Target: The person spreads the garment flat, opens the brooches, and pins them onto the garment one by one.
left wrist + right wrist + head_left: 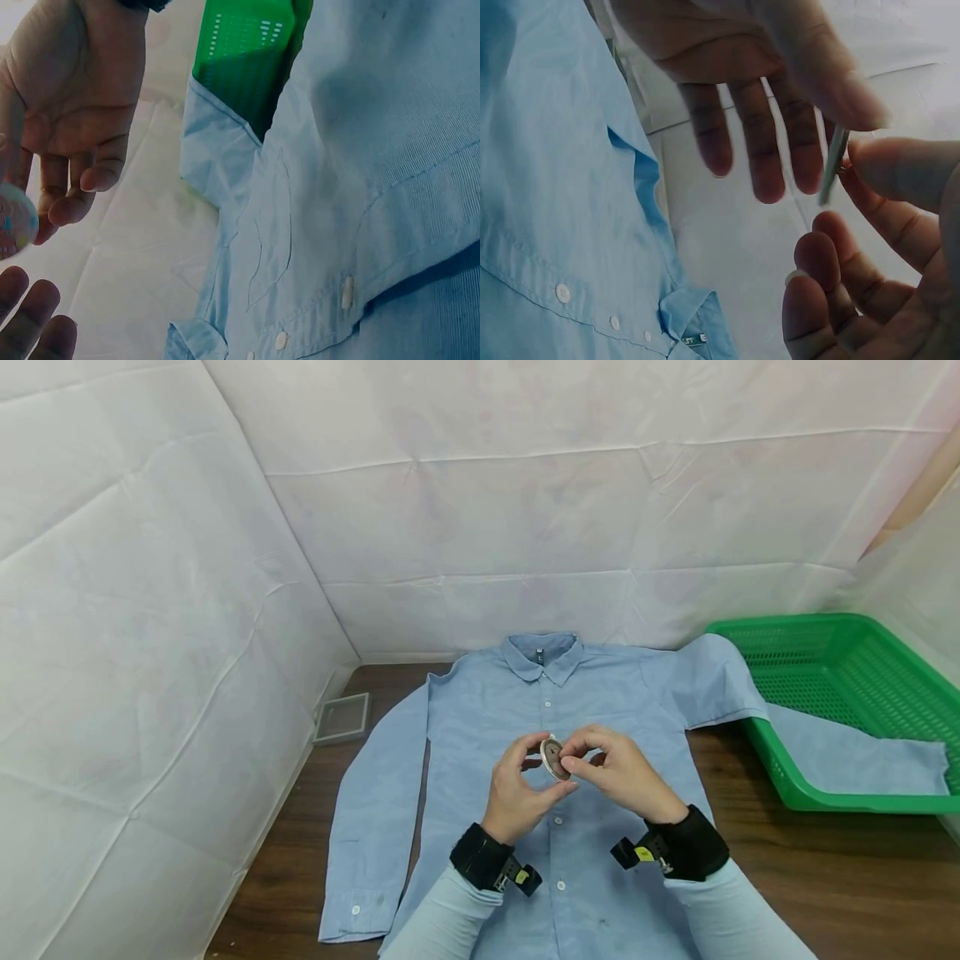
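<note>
A round button badge [553, 758] is held up above the shirt, with its brown-grey back facing the head camera. Its glossy, colourful front [15, 221] shows at the edge of the left wrist view. My left hand [519, 787] grips the badge by its rim between thumb and fingers. At the back of it, the thumb and fingertips of my right hand [624, 773] pinch at a small pin fitting, largely covered by those fingers. The right wrist view catches the badge [834, 169] edge-on. Beneath both hands, a light blue button-up shirt [495, 710] lies spread, front up.
A green perforated basket [795, 787] stands on the right, with one shirt sleeve [847, 752] lying over its rim into it. On the left, a small clear square-shaped case [342, 719] sits by the white wall sheet [187, 610]. Dark wood tabletop [780, 860] shows around the shirt.
</note>
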Demonstrator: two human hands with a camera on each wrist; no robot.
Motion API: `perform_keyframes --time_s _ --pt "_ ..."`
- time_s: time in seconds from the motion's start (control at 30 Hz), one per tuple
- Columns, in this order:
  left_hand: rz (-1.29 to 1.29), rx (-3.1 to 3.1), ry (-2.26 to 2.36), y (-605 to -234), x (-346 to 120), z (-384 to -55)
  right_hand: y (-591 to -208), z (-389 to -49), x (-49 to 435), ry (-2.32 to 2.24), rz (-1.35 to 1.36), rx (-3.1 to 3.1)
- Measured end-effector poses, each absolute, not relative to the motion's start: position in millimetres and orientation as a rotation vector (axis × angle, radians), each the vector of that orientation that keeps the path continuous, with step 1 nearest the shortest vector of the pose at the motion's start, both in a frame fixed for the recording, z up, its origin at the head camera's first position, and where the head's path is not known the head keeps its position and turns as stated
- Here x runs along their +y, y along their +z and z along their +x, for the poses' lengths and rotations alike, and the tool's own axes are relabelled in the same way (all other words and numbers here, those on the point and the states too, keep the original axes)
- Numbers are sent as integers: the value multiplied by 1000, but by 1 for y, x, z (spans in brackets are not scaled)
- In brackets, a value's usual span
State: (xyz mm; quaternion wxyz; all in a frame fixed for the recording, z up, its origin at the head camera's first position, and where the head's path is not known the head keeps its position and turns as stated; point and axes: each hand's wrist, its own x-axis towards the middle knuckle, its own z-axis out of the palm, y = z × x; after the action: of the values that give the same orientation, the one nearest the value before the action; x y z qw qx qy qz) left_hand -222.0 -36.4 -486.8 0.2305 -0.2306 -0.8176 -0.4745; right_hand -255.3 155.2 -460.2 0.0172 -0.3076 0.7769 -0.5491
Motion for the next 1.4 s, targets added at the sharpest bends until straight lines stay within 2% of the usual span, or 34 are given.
perform_keyframes --time_s 0.33,0.83,1.4 --pt "-673 -2177 -1486 -483 -29 -220 -460 -254 157 -1666 -987 2384" --pt "-640 -2215 -1338 -469 -22 -218 -459 -255 159 -1687 -879 2341" --pt "-623 -2361 -1435 -475 -49 -258 -473 -274 178 -1511 -613 2610"
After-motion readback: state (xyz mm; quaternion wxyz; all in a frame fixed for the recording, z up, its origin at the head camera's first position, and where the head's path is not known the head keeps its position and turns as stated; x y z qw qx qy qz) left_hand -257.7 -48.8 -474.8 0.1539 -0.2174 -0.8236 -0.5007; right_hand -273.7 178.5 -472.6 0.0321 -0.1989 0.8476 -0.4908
